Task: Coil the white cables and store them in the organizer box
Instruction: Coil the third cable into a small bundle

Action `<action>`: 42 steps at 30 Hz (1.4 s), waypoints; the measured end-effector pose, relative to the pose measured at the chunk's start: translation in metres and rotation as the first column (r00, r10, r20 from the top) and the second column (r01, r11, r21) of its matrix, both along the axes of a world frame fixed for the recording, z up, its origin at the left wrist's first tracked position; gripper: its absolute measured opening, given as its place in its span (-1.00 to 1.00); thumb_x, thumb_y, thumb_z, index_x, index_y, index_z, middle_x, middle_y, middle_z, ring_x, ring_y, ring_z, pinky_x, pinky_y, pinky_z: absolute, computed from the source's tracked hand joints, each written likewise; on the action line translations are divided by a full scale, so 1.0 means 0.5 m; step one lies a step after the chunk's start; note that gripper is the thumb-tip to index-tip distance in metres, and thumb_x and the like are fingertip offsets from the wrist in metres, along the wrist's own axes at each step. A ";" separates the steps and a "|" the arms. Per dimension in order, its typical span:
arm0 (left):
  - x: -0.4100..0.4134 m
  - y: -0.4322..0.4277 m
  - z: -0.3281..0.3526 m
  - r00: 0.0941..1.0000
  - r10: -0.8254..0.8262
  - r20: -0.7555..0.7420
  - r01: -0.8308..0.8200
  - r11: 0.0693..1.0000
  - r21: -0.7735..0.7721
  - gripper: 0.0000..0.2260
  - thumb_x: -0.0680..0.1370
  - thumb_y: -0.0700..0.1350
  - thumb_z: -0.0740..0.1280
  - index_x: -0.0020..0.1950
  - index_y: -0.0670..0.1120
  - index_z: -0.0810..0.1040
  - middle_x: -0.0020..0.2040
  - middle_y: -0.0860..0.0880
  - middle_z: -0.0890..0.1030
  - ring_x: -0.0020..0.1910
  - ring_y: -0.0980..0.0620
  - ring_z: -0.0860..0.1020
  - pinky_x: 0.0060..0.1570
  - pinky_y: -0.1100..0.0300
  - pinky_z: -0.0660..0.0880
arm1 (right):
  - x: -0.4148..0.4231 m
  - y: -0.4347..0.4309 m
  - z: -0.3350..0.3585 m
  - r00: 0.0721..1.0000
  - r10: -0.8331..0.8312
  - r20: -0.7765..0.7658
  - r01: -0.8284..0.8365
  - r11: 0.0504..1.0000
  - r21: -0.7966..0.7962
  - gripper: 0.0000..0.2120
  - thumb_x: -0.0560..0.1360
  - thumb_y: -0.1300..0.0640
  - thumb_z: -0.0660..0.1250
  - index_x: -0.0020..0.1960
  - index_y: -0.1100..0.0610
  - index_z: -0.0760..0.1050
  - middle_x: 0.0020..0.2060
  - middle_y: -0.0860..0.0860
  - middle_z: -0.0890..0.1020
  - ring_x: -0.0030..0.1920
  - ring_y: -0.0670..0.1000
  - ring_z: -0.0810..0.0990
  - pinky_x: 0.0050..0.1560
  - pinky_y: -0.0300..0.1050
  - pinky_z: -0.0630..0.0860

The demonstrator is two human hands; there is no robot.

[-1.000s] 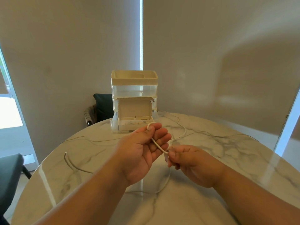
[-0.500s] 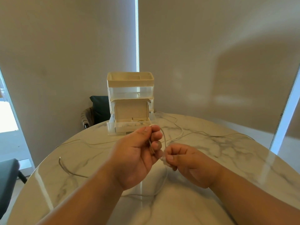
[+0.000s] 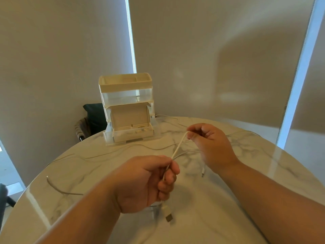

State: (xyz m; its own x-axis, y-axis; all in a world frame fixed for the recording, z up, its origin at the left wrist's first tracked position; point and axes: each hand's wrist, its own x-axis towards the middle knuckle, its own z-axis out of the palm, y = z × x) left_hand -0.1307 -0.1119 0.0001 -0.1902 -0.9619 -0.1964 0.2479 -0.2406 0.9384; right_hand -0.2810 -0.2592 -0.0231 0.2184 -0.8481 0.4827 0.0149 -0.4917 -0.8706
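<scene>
organizer box [image 3: 125,110] at the desk's [image 3: 228,199] far edge, lower tray open, contents unclear. thin white cable [image 3: 179,145] stretches above the desk: left hand [image 3: 146,182] fisted round it, right hand [image 3: 209,143] pinching it.

Beige blinds [image 3: 211,50] hang well beyond the left hand [image 3: 146,182]. Bright daylight slits [image 3: 131,41] show above it and far right of the right hand [image 3: 211,143]. A dark chair [image 3: 93,115] sits behind the marble surface [image 3: 88,164], far left.

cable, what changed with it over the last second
The right hand pulled away from the left hand, forward and rightward, drawing the cable out straight between them; the small loop at the left hand is gone. Both hands still pinch it. The box and loose cables on the table stayed put.
</scene>
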 end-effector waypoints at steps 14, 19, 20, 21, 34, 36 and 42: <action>0.052 -0.019 0.035 0.776 0.281 -0.565 -0.492 0.830 -0.263 -0.79 0.63 -0.19 0.07 -0.05 -0.08 0.49 -0.34 0.09 0.38 -0.43 0.16 0.32 -0.40 0.29 0.42 | 0.029 0.086 -0.006 0.659 0.408 -0.632 -0.419 0.897 0.143 -0.76 0.63 -0.01 0.24 0.16 -0.32 0.58 -0.34 -0.11 0.62 -0.26 -0.14 0.57 -0.06 -0.30 0.51; 0.051 -0.031 0.015 0.758 0.400 -0.515 -0.576 0.780 -0.243 -0.79 0.66 -0.15 0.14 0.12 -0.14 0.56 -0.17 -0.02 0.65 -0.28 0.12 0.59 -0.23 0.24 0.60 | 0.023 0.100 0.005 0.537 0.396 -0.745 -0.484 0.868 0.113 -0.67 0.62 0.00 0.25 0.32 -0.34 0.47 -0.28 -0.19 0.61 -0.26 -0.26 0.52 -0.11 -0.40 0.43; 0.051 -0.032 0.012 0.751 0.423 -0.508 -0.592 0.772 -0.232 -0.79 0.67 -0.15 0.15 0.13 -0.14 0.57 -0.13 -0.05 0.68 -0.24 0.10 0.64 -0.20 0.22 0.62 | 0.022 0.104 0.009 0.527 0.396 -0.752 -0.488 0.865 0.113 -0.67 0.62 -0.01 0.26 0.31 -0.34 0.47 -0.30 -0.24 0.61 -0.26 -0.28 0.52 -0.12 -0.43 0.39; 0.051 -0.032 0.010 0.744 0.443 -0.500 -0.605 0.765 -0.223 -0.78 0.67 -0.14 0.15 0.14 -0.14 0.57 -0.10 -0.07 0.69 -0.20 0.08 0.66 -0.18 0.21 0.64 | 0.023 0.107 0.012 0.514 0.396 -0.761 -0.491 0.863 0.117 -0.66 0.62 -0.01 0.26 0.32 -0.35 0.46 -0.33 -0.32 0.59 -0.26 -0.32 0.51 -0.13 -0.47 0.35; 0.064 -0.043 0.004 0.669 0.567 -0.480 -0.704 0.691 -0.165 -0.77 0.67 -0.27 0.13 0.22 -0.19 0.53 0.12 -0.18 0.69 0.10 -0.08 0.67 0.14 0.03 0.59 | 0.013 0.106 0.015 0.595 0.410 -0.691 -0.416 0.893 0.171 -0.79 0.58 -0.07 0.32 0.17 -0.21 0.63 -0.21 -0.17 0.68 -0.22 -0.29 0.57 -0.12 -0.46 0.46; 0.068 -0.046 0.002 0.666 0.584 -0.465 -0.715 0.677 -0.173 -0.77 0.66 -0.28 0.14 0.21 -0.19 0.54 0.12 -0.17 0.69 0.12 -0.09 0.67 0.16 0.04 0.54 | 0.013 0.107 0.016 0.617 0.415 -0.669 -0.421 0.892 0.166 -0.80 0.57 -0.09 0.33 0.16 -0.19 0.64 -0.23 -0.32 0.66 -0.18 -0.38 0.56 -0.14 -0.51 0.42; 0.056 -0.046 -0.006 0.704 0.689 -0.170 -0.699 0.632 -0.335 -0.78 0.64 -0.31 0.19 0.14 -0.17 0.61 0.05 -0.11 0.72 0.08 -0.04 0.68 0.18 0.03 0.53 | 0.010 0.108 0.023 0.584 0.334 -0.740 -0.439 0.896 0.059 -0.77 0.55 -0.11 0.34 0.19 -0.20 0.62 -0.12 -0.27 0.67 -0.06 -0.27 0.59 0.02 -0.31 0.50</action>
State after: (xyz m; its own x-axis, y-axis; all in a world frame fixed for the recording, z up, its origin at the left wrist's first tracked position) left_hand -0.1026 -0.1349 -0.0032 0.5628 -0.8084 0.1724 0.2272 0.3518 0.9081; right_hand -0.2762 -0.2050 -0.0114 0.8296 -0.5469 0.1122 -0.3700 -0.6890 -0.6232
